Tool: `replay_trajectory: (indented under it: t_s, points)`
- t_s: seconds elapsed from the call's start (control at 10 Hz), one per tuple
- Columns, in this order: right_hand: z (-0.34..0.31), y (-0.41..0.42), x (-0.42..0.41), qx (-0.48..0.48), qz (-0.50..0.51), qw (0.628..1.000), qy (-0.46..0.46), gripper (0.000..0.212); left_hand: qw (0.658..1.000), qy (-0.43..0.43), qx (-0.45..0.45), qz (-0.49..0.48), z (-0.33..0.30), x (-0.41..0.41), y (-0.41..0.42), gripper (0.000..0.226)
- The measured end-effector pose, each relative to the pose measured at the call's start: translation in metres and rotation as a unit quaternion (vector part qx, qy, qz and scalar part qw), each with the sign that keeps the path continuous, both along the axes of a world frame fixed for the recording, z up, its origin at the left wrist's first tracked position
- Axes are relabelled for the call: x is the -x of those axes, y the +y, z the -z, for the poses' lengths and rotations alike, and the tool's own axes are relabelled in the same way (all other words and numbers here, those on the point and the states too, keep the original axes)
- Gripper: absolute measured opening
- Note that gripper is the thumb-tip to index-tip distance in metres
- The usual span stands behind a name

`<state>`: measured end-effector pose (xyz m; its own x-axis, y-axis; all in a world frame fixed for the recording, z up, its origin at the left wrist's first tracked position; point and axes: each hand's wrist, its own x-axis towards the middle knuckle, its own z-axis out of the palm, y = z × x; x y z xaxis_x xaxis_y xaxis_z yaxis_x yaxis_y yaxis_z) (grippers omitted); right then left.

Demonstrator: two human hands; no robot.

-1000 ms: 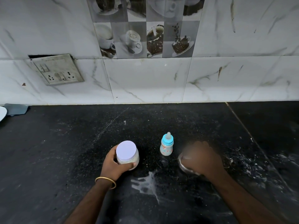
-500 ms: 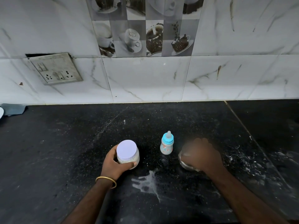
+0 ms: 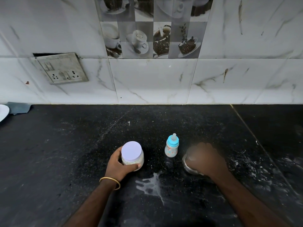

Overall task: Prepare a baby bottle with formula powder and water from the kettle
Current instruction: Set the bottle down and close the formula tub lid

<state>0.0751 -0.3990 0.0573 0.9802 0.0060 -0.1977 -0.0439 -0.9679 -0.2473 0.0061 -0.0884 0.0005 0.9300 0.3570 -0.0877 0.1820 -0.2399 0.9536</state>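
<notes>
Black speckled stone forms the surface point(image 3: 65, 161), and nearest the camera a dried whitish smear point(image 3: 151, 184) fans across it between the two forearms. A thin gold bangle point(image 3: 110, 182) circles the left wrist. Just beyond, the left hand point(image 3: 118, 166) wraps its fingers point(image 3: 135, 166) around a small round translucent plastic jar point(image 3: 133, 155) with a flat pale lilac lid, pale powder showing through its wall. The right hand point(image 3: 205, 159), blurred, lies over a shiny round steel vessel point(image 3: 188, 166); whether its fingers grip the vessel cannot be told. Between the two and slightly farther back, a small baby bottle point(image 3: 171, 147) with a printed clear body, bright blue collar and soft translucent teat stands upright, untouched. White specks scatter over the right of the stone. At the far left edge lie a white plate rim point(image 3: 3, 112) and a grey folded cloth point(image 3: 18, 108). Behind rises glossy veined marble tiling point(image 3: 155, 79), with a grimy tilted switch plate point(image 3: 63, 68) and coffee-print tiles point(image 3: 150, 30).
</notes>
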Motion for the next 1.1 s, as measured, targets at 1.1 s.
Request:
replay_trajectory:
  t_s: [1.1]
  points:
    - [-0.014,-0.004,0.017,0.023,-0.042,0.992,-0.114,0.089,0.946,-0.085,-0.311,-0.037,-0.048,0.018,-0.024,0.093]
